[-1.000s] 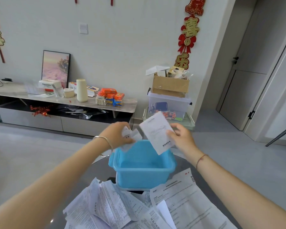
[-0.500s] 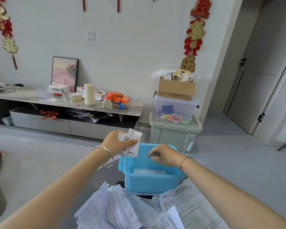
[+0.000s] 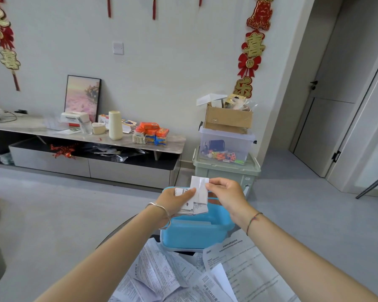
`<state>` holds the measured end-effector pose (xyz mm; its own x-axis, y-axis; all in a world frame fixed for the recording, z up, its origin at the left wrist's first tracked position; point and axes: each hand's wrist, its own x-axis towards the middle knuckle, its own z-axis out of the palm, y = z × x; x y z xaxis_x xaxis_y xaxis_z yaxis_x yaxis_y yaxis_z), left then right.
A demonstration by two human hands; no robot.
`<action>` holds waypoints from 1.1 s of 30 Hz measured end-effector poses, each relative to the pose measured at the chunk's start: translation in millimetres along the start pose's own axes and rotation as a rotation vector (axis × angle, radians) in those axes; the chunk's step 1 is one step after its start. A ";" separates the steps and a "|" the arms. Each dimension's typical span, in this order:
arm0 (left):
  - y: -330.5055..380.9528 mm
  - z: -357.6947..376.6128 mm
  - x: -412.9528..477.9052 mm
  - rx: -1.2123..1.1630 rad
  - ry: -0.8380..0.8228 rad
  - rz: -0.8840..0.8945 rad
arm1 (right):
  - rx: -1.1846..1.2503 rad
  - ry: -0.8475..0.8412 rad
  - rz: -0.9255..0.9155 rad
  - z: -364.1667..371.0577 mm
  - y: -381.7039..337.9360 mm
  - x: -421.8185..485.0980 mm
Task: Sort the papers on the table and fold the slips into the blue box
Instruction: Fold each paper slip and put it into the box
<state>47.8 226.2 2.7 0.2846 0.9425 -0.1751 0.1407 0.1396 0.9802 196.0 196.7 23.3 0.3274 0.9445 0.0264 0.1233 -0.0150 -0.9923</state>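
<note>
A blue plastic box (image 3: pixel 194 235) stands on the dark round table (image 3: pixel 122 227), past a heap of printed papers (image 3: pixel 172 277). Above the box's far rim my left hand (image 3: pixel 176 201) grips a small bundle of white slips (image 3: pixel 187 209). My right hand (image 3: pixel 226 192) pinches the top corner of one slip (image 3: pixel 199 189) that stands up from that bundle. Both hands hover over the box opening. The box's inside is mostly hidden by my hands and the slips.
A large printed sheet (image 3: pixel 244 269) lies to the right of the box. Behind the table stand a low TV bench (image 3: pixel 85 136) with small items and stacked storage bins (image 3: pixel 226 158) topped by a cardboard box. A door (image 3: pixel 336 105) is at the right.
My right hand dropped its large slip into the box, then rose and took hold of a slip in the left hand's bundle. The left hand kept its bundle.
</note>
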 end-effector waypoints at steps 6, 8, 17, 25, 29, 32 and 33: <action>-0.8 -1.4 1.8 -0.017 0.152 -0.060 | 0.120 0.079 -0.047 -5.4 -16.2 -4.6; 1.0 -0.2 1.2 -0.024 0.159 -0.059 | -0.004 -0.088 -0.041 1.8 -15.7 -11.2; 9.3 11.3 -12.1 -0.226 0.118 -0.042 | -0.282 0.029 -0.192 17.4 -2.3 -15.8; 2.2 8.0 -13.8 -0.132 0.176 0.045 | -0.127 -0.048 -0.169 10.5 -6.2 -26.2; 2.3 9.0 -12.5 -0.164 0.185 0.012 | -0.155 -0.081 -0.222 15.5 -1.9 -27.6; 1.6 11.4 -10.4 -0.224 0.162 0.001 | -0.267 -0.066 -0.331 18.5 2.3 -28.6; 3.6 11.6 -12.0 -0.277 0.163 0.000 | -0.337 -0.058 -0.365 19.7 3.6 -29.4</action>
<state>55.9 211.9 7.2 0.1261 0.9756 -0.1797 -0.1291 0.1957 0.9721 168.3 175.3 16.5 0.1554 0.9243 0.3487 0.5188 0.2240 -0.8250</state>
